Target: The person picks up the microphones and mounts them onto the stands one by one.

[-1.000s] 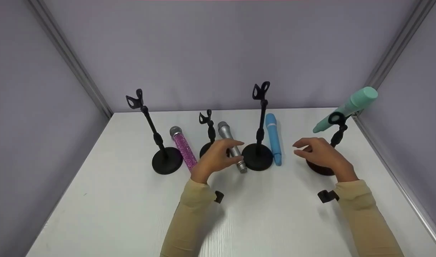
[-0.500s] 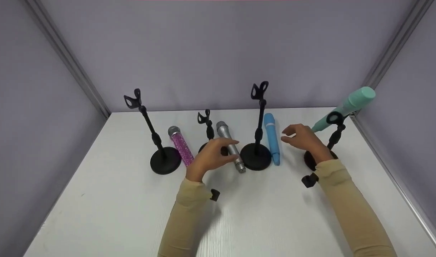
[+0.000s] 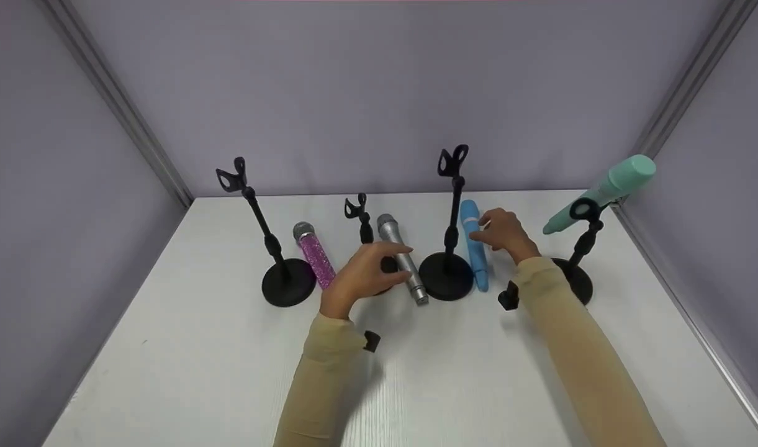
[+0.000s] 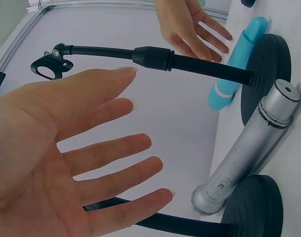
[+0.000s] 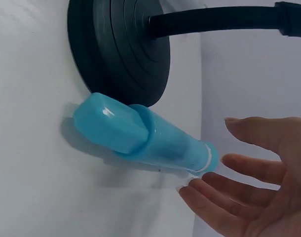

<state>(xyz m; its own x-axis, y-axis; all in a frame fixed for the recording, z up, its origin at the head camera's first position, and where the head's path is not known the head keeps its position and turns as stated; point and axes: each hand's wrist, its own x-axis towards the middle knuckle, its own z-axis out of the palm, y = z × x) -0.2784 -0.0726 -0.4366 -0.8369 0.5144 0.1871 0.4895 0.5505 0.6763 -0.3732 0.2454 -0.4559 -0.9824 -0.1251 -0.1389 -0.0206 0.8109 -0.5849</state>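
My right hand (image 3: pixel 504 233) hovers at the right side of a blue microphone (image 3: pixel 476 256) that lies on the table. In the right wrist view its fingers spread near the banded end of that microphone; whether they touch it I cannot tell. My left hand (image 3: pixel 366 271) holds nothing, and its fingers are spread apart in the left wrist view. Beyond its fingertips lies a silver microphone (image 4: pixel 239 153), between a short black stand (image 3: pixel 366 231) and a tall black stand (image 3: pixel 448 276). The left hand partly hides the short stand's base.
A pink glitter microphone (image 3: pixel 316 257) lies beside the leftmost black stand (image 3: pixel 288 282). At the right, a mint-green microphone (image 3: pixel 624 179) rests tilted in the clip of another black stand (image 3: pixel 577 280). Grey panels (image 3: pixel 379 93) enclose the white table (image 3: pixel 198 372).
My right hand has moved left and away from me, from the right-hand stand to the blue microphone. My left hand has stayed nearly still.
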